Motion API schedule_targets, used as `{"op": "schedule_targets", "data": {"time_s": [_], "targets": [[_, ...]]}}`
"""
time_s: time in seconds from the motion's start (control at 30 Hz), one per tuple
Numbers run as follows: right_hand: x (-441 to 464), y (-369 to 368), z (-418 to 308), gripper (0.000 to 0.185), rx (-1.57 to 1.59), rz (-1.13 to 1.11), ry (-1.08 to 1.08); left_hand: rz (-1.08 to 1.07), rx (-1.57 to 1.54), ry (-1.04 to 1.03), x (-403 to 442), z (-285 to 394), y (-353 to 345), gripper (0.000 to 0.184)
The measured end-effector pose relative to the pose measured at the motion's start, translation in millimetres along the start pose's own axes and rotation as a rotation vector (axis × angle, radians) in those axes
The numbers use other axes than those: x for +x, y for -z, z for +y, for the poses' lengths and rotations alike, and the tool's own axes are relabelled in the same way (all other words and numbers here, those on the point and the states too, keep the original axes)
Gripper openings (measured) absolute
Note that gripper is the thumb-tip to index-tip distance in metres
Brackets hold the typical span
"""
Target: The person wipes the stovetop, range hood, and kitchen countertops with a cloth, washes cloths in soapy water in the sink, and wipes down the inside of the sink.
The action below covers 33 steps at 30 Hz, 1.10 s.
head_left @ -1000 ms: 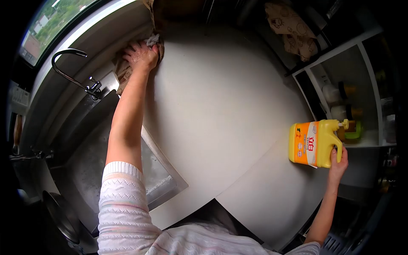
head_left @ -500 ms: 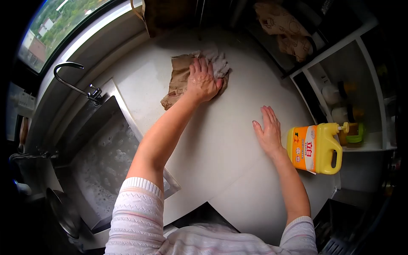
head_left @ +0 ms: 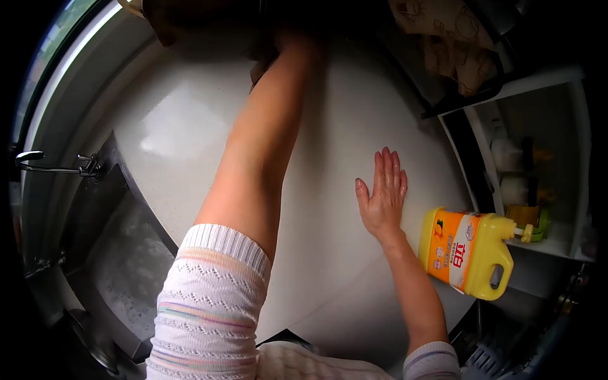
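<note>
My left arm stretches across the white countertop (head_left: 335, 253) to its dark far edge. There my left hand (head_left: 294, 44) is in deep shadow, its fingers not distinguishable. Beside the wrist shows a bit of the brown cloth (head_left: 259, 68); the rest of it is hidden. My right hand (head_left: 383, 199) lies flat on the counter, fingers extended, thumb apart, holding nothing. Just to the right of my right forearm is the yellow detergent jug (head_left: 484, 253) with an orange and white label and a pump top.
At the left are a sink (head_left: 126, 272) with sudsy water and a metal faucet (head_left: 88, 166). A white shelf unit (head_left: 557, 82) with jars stands at the right. Patterned brown fabric (head_left: 453, 44) hangs at the upper right. A pan (head_left: 92, 342) sits at the lower left.
My left hand has gone from the sink corner across the counter to the far edge with the cloth. My right hand has let go of the jug and now rests on the counter.
</note>
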State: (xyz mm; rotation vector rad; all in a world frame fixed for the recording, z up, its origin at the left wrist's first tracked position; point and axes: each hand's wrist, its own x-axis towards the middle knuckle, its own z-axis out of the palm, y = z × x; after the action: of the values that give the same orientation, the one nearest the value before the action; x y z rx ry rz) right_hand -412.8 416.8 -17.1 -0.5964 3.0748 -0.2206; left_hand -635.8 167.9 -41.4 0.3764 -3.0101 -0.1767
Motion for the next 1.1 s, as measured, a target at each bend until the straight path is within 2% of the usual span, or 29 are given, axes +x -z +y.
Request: {"op": "schedule_targets", "data": {"time_s": [0.17, 0.27, 0.33, 0.4, 0.47, 0.5, 0.57, 0.63, 0.8, 0.93, 1.1], "targets": [[1, 1, -1, 0.062, 0.017, 0.016, -0.011, -0.145, 0.052, 0.134, 13, 8, 20, 0.049], [2, 1, 0, 0.061, 0.023, 0.040, -0.002, 0.293, -0.115, -0.093, 2, -10, -38, 0.062], [0, 0, 1, 0.061, 0.027, 0.052, 0.002, 0.097, 0.096, -0.166, -58, -12, 2, 0.063], [0, -1, 2, 0.061, 0.031, 0.072, 0.003, -0.007, 0.089, -0.231, -115, -11, 29, 0.061], [0, 0, 1, 0.061, 0.033, 0.087, -0.004, 0.091, 0.021, -0.431, -171, -11, 30, 0.061], [0, 0, 0, 0.061, 0.034, 0.090, -0.006, 0.062, -0.040, -0.484, -190, -1, 32, 0.061], [-1, 1, -1, 0.061, 0.040, 0.086, -0.015, -0.022, -0.071, -0.530, -192, 20, 37, 0.062], [0, 1, 1, 0.061, 0.026, 0.083, -0.009, 0.000, -0.126, -0.544, -164, 40, 25, 0.062], [-2, -2, 3, 0.059, -0.017, 0.080, -0.007, -0.040, -0.186, -0.413, -121, 79, 18, 0.062], [-2, -1, 2, 0.059, -0.015, 0.060, -0.009, -0.092, -0.167, -0.563, -170, 8, 32, 0.066], [-1, -2, 2, 0.058, -0.040, 0.040, -0.016, -0.016, 0.010, -0.292, -125, -117, 48, 0.065]]}}
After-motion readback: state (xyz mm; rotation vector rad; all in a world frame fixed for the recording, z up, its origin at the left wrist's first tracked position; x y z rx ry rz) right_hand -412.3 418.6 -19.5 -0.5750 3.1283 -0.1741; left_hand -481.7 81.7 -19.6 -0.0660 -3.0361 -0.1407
